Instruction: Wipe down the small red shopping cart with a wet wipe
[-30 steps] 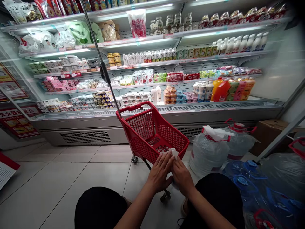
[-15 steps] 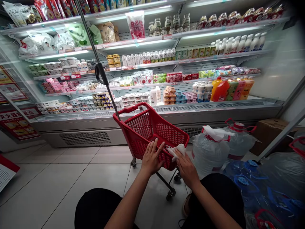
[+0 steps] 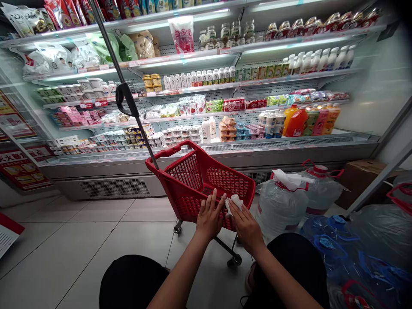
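Note:
A small red plastic shopping cart [image 3: 185,208] stands before me, its long pole with a black grip [image 3: 128,99] leaning up to the left. On the near side of its basket, my left hand [image 3: 210,219] lies with the fingers stretched out and slightly apart, holding nothing. Just right of it, my right hand [image 3: 247,227] presses a crumpled white cloth or tissue [image 3: 235,200] against the basket's near rim. The fingers of that hand hide part of the cloth. The two hands are close together, fingertips at the rim.
A refrigerated display [image 3: 109,167] with shelves of dairy goods and drinks spans the back. Large water jugs [image 3: 280,206] stand to the right, with blue bottles [image 3: 334,240] nearer me and a cardboard box [image 3: 363,174] behind. Tiled floor [image 3: 86,249] lies to the left.
My right hand has moved left along the rim with the cloth, closer to my left hand. My left hand has shifted slightly right. The cart has turned a little, its handle end going left.

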A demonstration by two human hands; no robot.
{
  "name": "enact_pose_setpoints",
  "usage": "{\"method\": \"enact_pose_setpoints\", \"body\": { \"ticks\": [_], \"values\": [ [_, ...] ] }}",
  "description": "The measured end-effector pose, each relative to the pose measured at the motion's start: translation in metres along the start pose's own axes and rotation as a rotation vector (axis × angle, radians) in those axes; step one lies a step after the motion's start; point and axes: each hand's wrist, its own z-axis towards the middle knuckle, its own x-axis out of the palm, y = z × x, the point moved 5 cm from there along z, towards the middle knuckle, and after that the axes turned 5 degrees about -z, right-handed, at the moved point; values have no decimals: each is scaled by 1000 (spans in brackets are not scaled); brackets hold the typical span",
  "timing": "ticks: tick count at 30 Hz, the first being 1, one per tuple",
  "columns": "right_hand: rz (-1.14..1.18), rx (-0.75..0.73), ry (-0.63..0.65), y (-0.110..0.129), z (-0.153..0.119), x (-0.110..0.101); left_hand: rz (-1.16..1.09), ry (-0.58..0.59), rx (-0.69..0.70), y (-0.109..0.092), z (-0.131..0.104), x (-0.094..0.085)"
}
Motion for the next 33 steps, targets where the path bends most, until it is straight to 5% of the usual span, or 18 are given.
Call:
{"method": "enact_pose_setpoints", "body": {
  "ticks": [6, 9, 23, 28, 33],
  "values": [
    [16, 57, 7, -33, -34, -11, 36, -58, -15, 37, -2, -14],
    [16, 111, -16, -36, -34, -9, 14, -90, -63, 39, -3, -12],
    [-43, 13, -7, 21, 37, 20, 107, -37, -107, 15, -4, -6],
    [-24, -33, 13, -7, 17, 9, 120, -45, 15, 33, -7, -20],
    [-22, 98, 17, -54, -18, 2, 128, -95, -69, 64, -12, -36]
  ]
}}
